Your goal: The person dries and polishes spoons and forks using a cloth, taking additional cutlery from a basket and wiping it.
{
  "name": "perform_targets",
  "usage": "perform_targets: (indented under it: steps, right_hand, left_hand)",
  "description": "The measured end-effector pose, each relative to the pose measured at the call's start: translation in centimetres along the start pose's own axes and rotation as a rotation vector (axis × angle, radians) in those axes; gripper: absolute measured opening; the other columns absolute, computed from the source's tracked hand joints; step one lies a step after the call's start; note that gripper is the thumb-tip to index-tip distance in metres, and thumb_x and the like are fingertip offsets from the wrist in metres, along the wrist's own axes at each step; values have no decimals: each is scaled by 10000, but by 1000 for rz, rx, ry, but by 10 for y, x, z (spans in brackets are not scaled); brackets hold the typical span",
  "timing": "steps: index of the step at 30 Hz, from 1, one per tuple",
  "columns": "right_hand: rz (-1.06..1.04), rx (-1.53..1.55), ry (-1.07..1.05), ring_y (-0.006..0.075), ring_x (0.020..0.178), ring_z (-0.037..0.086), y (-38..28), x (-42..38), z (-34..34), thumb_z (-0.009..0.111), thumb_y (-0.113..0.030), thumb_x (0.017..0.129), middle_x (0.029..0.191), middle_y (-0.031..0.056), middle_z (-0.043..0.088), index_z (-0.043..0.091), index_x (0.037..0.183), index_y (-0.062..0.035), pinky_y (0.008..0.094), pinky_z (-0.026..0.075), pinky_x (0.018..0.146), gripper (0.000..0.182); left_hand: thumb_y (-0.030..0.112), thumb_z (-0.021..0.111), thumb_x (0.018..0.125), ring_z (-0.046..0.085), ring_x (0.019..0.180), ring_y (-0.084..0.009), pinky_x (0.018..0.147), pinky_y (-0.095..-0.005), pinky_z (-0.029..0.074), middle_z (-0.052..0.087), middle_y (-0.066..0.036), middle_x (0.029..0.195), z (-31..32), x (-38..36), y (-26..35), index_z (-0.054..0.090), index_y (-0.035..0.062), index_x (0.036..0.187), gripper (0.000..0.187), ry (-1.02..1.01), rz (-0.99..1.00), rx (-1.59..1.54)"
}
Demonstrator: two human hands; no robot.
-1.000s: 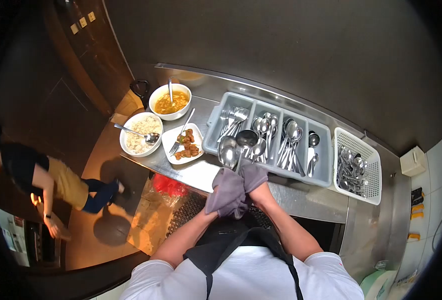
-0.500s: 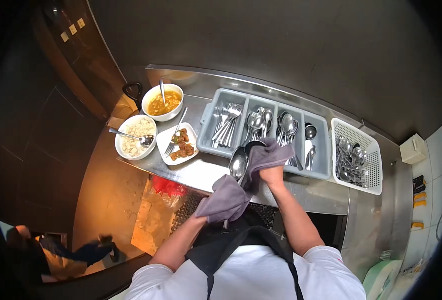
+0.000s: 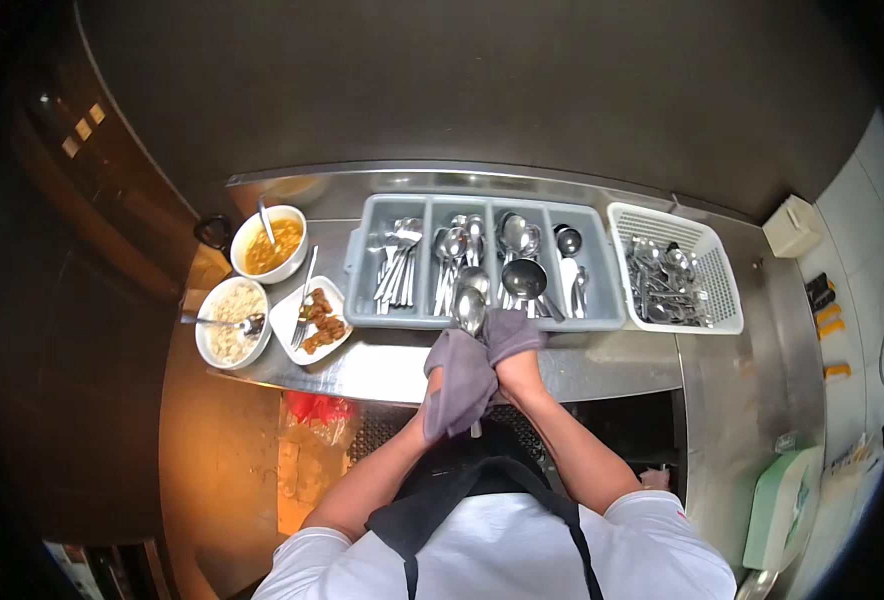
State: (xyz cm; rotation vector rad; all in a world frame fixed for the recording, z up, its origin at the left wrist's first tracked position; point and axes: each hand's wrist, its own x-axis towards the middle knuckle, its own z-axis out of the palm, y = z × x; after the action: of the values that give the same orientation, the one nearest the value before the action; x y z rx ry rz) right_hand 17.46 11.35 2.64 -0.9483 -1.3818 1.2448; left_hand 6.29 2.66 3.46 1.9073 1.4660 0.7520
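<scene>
My left hand (image 3: 434, 386) is wrapped in a purple-grey cloth (image 3: 465, 385) and closed around large serving spoons (image 3: 470, 310); a handle end pokes out below the cloth. My right hand (image 3: 518, 374) grips the other part of the cloth (image 3: 512, 334), close beside the spoons, its fingers mostly covered. Just beyond it, a dark round ladle (image 3: 524, 279) overlaps the third compartment of the grey cutlery tray (image 3: 356, 285), its handle hidden. Forks (image 3: 397, 265) fill the left compartment, and spoons (image 3: 452, 243) the one beside it.
Right of the tray stands a white perforated basket (image 3: 719, 270) of mixed cutlery. At left are a soup bowl (image 3: 298, 262), a rice bowl (image 3: 205, 348) and a square plate (image 3: 284, 325) with brown food and a fork. A wall rises behind the steel counter (image 3: 602, 365).
The view has shifted, so the tray sits further left and straighter. My hands have drawn closer together, and the ladle now shows clear of the cloth.
</scene>
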Motion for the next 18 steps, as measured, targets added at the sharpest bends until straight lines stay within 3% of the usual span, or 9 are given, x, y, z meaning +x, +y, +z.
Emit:
perform_targets:
  steps: [1, 3, 4, 5, 6, 8, 12, 15, 18]
  right_hand:
    - [1, -212, -28, 174, 915, 541, 1, 4, -13, 525, -104, 943, 974, 40, 558, 519, 1093, -48, 312, 476, 769, 160]
    - [20, -636, -85, 166, 869, 547, -5, 16, -44, 521, -117, 949, 917, 36, 558, 532, 1045, -51, 310, 480, 738, 117]
    - [220, 110, 121, 152, 825, 539, -7, 16, -52, 519, -112, 946, 878, 31, 554, 542, 1007, -55, 309, 476, 698, 86]
    - [289, 434, 136, 147, 824, 538, -10, 19, -63, 526, -134, 940, 901, 36, 556, 538, 1013, -62, 295, 472, 690, 103]
    - [273, 319, 140, 152, 806, 546, -22, 11, -61, 530, -157, 938, 885, 36, 561, 545, 1001, -64, 299, 475, 682, 113]
    - [268, 151, 128, 166, 771, 560, -29, 7, -65, 532, -199, 936, 855, 39, 572, 552, 988, -65, 313, 482, 671, 146]
    - [498, 338, 105, 174, 693, 579, -26, 28, -93, 500, -266, 949, 765, 50, 588, 581, 938, -69, 330, 483, 624, 214]
    - [608, 559, 56, 175, 670, 597, -31, 34, -103, 468, -252, 966, 732, 46, 606, 595, 931, -80, 324, 492, 594, 216]
    - [504, 567, -17, 151, 748, 607, -35, 10, -88, 521, -137, 942, 858, 45, 625, 593, 987, -59, 277, 505, 607, 116]
  left_hand:
    - [115, 645, 864, 582, 999, -211, 912, -349, 473, 580, -101, 1127, 17, -1, -19, 497, 48, 1258, 426, 95, -24, -593]
    - [138, 640, 883, 551, 1076, -201, 970, -336, 445, 544, -105, 1207, 22, 5, -6, 456, 45, 1308, 473, 8, -27, -569]
    - [150, 638, 890, 539, 1101, -199, 981, -330, 439, 535, -108, 1228, 29, 9, -3, 440, 44, 1328, 492, -27, -61, -595]
    - [162, 635, 897, 527, 1127, -198, 993, -324, 432, 525, -110, 1250, 35, 14, -1, 425, 42, 1347, 511, -61, -96, -620]
    - [183, 629, 902, 527, 1129, -201, 985, -317, 435, 523, -119, 1253, 43, 13, -3, 427, 38, 1347, 510, -25, -43, -754]
    - [229, 610, 876, 577, 1005, -266, 855, -333, 479, 583, -180, 1101, 52, 35, -7, 587, 26, 1160, 350, 150, 218, -253]
    - [297, 533, 853, 562, 841, -321, 727, -392, 463, 575, -179, 865, 14, 68, 41, 627, 69, 855, 247, -132, 93, 455]
    - [276, 551, 820, 547, 743, -327, 675, -414, 437, 556, -180, 782, -6, 53, 54, 602, 52, 767, 236, 37, 257, 322]
    - [263, 568, 818, 551, 786, -313, 690, -405, 441, 559, -177, 792, -12, 52, 47, 609, 41, 812, 225, -109, 249, 290]
